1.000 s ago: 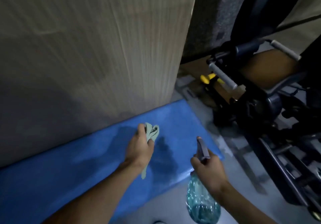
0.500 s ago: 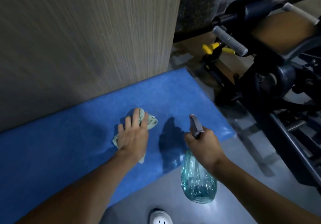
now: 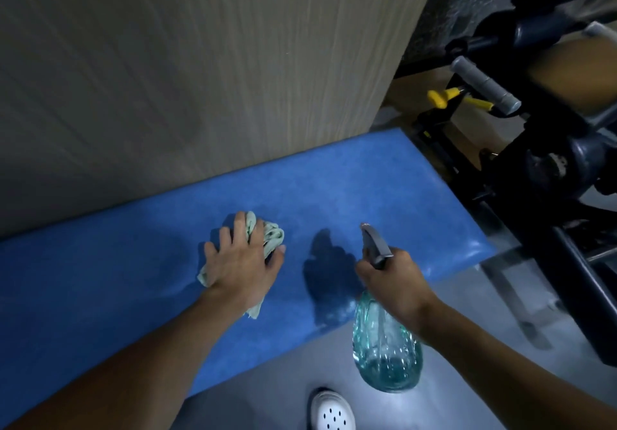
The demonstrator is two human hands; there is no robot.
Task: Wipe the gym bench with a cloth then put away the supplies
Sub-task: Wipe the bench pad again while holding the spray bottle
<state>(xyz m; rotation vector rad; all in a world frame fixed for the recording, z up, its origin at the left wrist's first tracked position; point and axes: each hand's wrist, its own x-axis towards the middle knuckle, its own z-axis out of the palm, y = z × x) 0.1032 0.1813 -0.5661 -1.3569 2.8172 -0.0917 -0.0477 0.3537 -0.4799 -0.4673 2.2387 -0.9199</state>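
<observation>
A blue padded gym bench [image 3: 350, 189] runs across the middle of the head view against a wood-grain wall. My left hand [image 3: 242, 262] lies flat with spread fingers on a crumpled pale green cloth [image 3: 272, 237] and presses it onto the bench top. My right hand [image 3: 395, 279] grips the neck of a clear spray bottle [image 3: 387, 353] holding blue liquid, its grey nozzle pointing toward the bench. The bottle hangs over the floor just off the bench's near edge.
A wood-grain wall panel [image 3: 200, 72] rises right behind the bench. Dark gym machinery [image 3: 541, 169] with grey handles and a yellow pin [image 3: 440, 97] crowds the right side. Grey floor lies in front, with a white perforated shoe [image 3: 330, 413] at the bottom.
My left hand came down from holding the cloth bunched above the bench to pressing it flat on the pad. The right hand stays on the bottle.
</observation>
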